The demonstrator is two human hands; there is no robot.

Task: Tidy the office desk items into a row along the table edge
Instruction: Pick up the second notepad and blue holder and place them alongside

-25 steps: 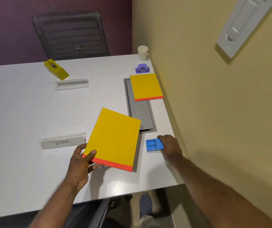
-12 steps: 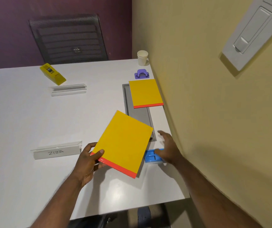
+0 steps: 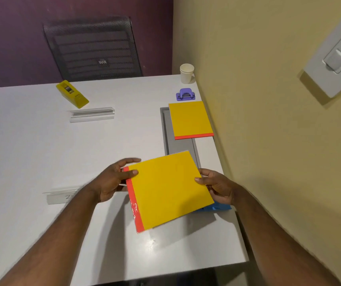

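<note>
White desk point(image 3: 31, 141) butting against yellow wall point(image 3: 268, 141), purple wall behind mesh chair point(image 3: 92, 48), left hand point(image 3: 111, 182) and right hand point(image 3: 217, 185) both gripping yellow notebook point(image 3: 165, 190), thumbs pinching over cover, above desk's near right corner

Items counted on the table point(image 3: 31, 141):

- Yellow notebooks with red spines: two, one held point(image 3: 167, 190), one by the wall point(image 3: 190, 119).
- Clear acrylic name holders: two, one far point(image 3: 92, 114), one near point(image 3: 62, 196).
- Yellow tape dispenser point(image 3: 72, 93): one.
- Purple hole punch point(image 3: 185, 94): one.
- Paper cup point(image 3: 186, 73): one.
- Blue tray point(image 3: 217, 207): one, partly hidden.
- Mesh chair point(image 3: 93, 48): one.
- Hands: two, left point(image 3: 111, 182) and right point(image 3: 217, 185).
</note>
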